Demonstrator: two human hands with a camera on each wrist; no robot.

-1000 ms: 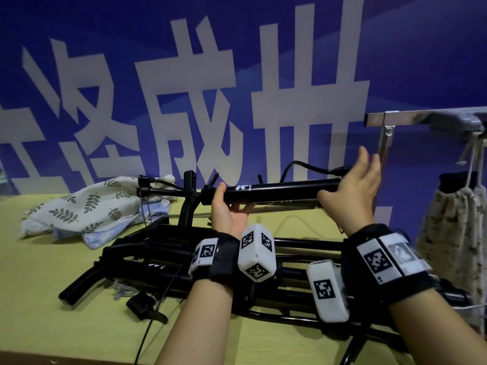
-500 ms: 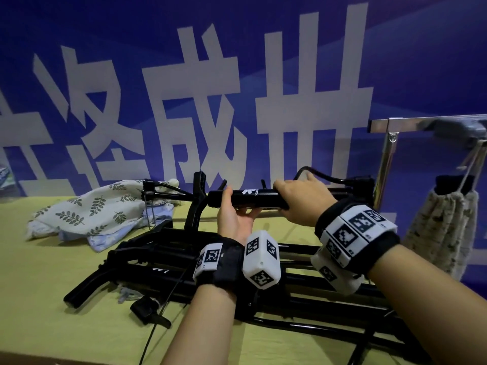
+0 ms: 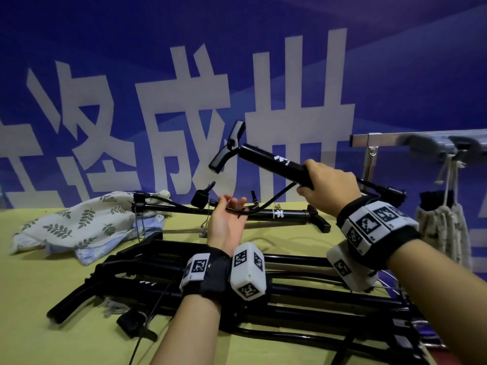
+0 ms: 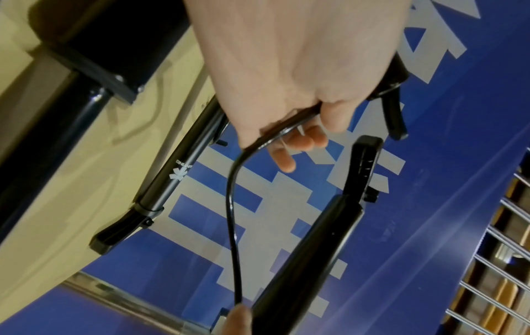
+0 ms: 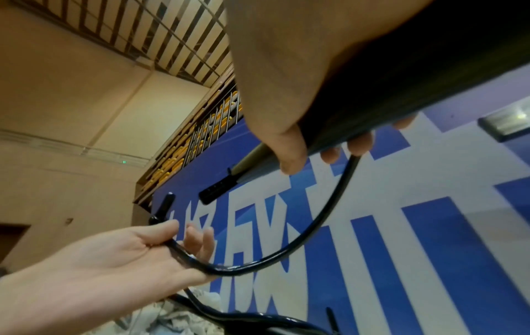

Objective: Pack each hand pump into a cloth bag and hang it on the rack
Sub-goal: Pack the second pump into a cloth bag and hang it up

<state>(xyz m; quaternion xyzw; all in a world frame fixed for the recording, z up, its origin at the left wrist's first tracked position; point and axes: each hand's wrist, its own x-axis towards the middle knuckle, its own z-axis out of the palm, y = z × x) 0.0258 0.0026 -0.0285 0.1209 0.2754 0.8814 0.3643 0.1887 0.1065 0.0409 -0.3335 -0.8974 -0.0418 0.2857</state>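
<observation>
**Pump lifted, hose in hand, bag not yet fetched**

Right hand (image 3: 326,185) wrapped firmly round the barrel of the hand pump (image 3: 274,164), held up and tilted, T-handle end pointing up and away from the rack (image 3: 411,139). Left hand (image 3: 226,222) palm up below the pump, thumb and fingers loosely pinching the black hose (image 5: 301,244), which hangs in a curve from the barrel. More pumps heaped on the tabletop (image 3: 31,285) beneath the held pump, one further pump (image 3: 276,214) lying just behind the left hand. Leaf-print cloth bags (image 3: 79,225) piled well to the far side of the pump from the rack; one filled bag (image 3: 442,225) already hanging from the rack.

Risks, as a judgement: hose slipping from the light pinch and snagging on the heap below; nozzle end catching the bag mouth during insertion; T-handle jamming crosswise in a narrow opening; swinging barrel knocking the rack post close by.

Writing: white logo on the held barrel, unreadable. Lettering beside a similar logo on the lying pump, too small to read. Large white Chinese characters on the blue backdrop (image 3: 263,48), including 成.
</observation>
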